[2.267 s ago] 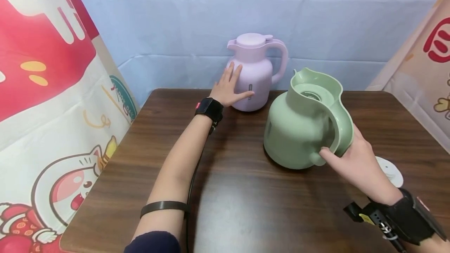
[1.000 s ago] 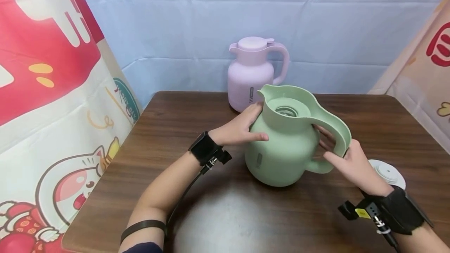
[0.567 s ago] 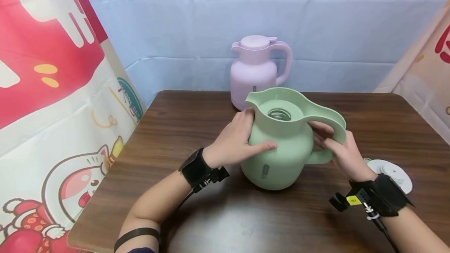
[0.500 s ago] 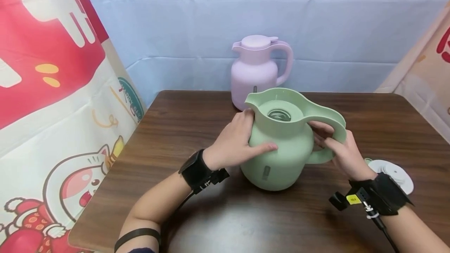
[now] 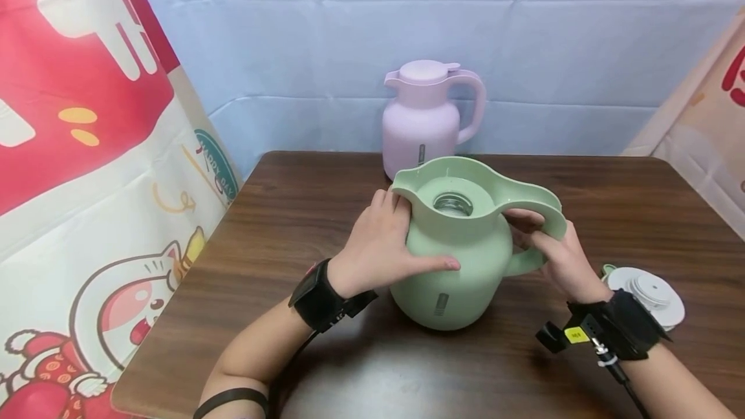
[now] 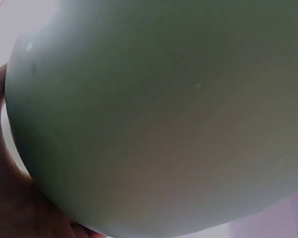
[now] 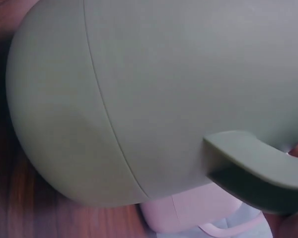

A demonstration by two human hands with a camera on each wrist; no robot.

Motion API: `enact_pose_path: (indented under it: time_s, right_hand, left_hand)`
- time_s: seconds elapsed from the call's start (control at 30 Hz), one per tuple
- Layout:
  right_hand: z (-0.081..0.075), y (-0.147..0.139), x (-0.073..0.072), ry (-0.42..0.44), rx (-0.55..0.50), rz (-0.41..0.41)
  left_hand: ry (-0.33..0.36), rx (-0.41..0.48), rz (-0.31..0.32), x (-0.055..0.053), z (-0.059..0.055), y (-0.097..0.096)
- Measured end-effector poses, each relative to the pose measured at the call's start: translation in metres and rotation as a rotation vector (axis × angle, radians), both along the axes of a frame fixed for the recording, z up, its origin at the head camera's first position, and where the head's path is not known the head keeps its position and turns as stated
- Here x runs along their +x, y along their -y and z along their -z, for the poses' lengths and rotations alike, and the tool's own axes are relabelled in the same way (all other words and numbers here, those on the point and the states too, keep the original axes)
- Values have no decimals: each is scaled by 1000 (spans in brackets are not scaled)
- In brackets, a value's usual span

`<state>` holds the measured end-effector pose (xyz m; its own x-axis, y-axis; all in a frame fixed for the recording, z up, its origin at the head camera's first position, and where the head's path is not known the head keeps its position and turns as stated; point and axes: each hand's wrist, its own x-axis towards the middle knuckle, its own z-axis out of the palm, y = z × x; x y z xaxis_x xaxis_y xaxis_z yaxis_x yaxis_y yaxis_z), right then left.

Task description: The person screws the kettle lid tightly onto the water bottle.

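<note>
A green thermos jug (image 5: 465,251) stands in front of me in the head view, its mouth uncovered and a round inner opening (image 5: 453,204) showing. My left hand (image 5: 372,247) holds its left shoulder below the spout, thumb across the front and fingertips hidden behind. At the right, my right hand (image 5: 564,264) grips the jug's handle (image 5: 526,262), its fingers partly inside the loop. The left wrist view is filled by the jug's body (image 6: 154,114). In the right wrist view the lower handle joint (image 7: 238,148) and a seam round the body show.
A lilac thermos jug (image 5: 420,128) with its lid on stands behind, near the table's back edge. A white round lid (image 5: 652,296) with a green tab lies on the dark wood table (image 5: 302,212), right of my right hand. Printed cloths hang at both sides.
My left hand has gone from the lilac jug to the green one. The green jug has moved left and nearer to me, with its spout turned left; my right hand stays on its handle.
</note>
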<state>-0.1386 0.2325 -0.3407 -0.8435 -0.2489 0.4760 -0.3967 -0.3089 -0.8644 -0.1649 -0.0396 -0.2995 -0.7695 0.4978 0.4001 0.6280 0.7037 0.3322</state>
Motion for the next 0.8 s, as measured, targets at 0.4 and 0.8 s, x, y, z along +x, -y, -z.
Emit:
enact_pose_path:
  time_s: [0.4, 0.8]
  right_hand:
    - [1, 0, 11, 38, 17, -22]
    - [-5, -3, 22, 56, 169, 5]
  left_hand:
    - [-75, 7, 3, 7, 5, 3]
    - [-101, -18, 4, 17, 3, 6]
